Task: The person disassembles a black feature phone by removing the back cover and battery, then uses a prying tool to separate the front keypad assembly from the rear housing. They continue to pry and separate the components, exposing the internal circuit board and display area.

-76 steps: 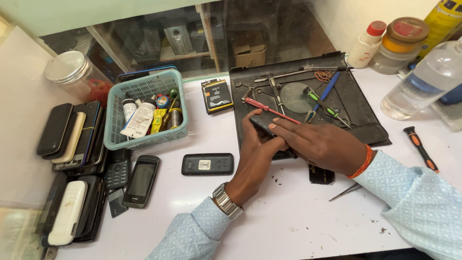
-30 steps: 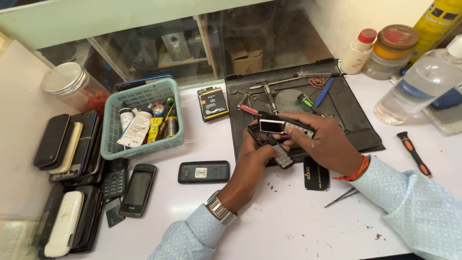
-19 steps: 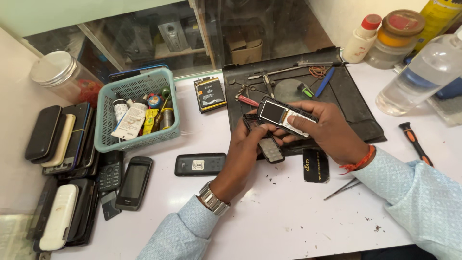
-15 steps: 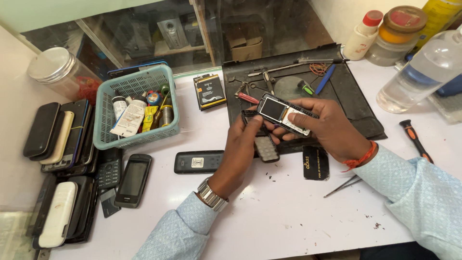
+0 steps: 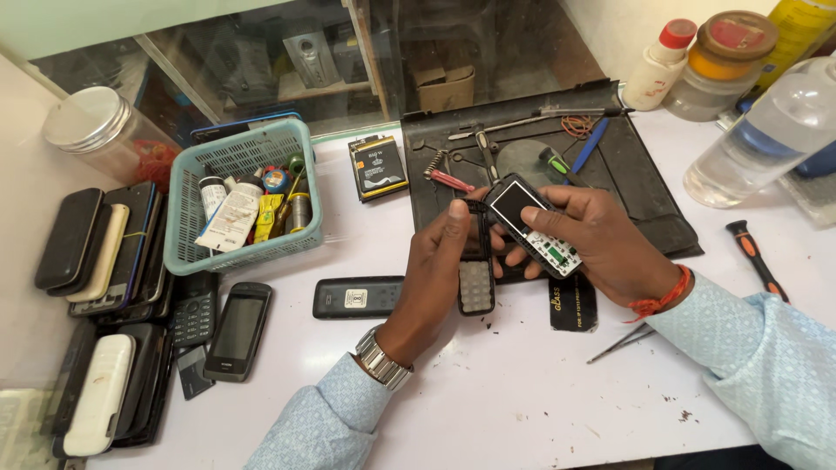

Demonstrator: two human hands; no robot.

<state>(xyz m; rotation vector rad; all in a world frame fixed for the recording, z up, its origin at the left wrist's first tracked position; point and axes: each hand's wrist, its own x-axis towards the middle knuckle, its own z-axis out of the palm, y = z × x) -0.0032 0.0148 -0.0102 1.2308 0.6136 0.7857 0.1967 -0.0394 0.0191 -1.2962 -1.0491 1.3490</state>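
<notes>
Black phone body (image 5: 533, 228), gripped by right-hand fingers (image 5: 557, 213), slants upper-left to lower-right; left-hand fingers (image 5: 456, 213) pinch upright keypad cover (image 5: 476, 271).

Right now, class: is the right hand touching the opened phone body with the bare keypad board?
Touching. The head view shows the right hand wrapped around the phone body, thumb across its top.

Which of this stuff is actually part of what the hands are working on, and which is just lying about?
In hand: phone body in right hand; front cover in left hand.
Lying about: basket, black phone, battery, screwdriver, water bottle.
</notes>
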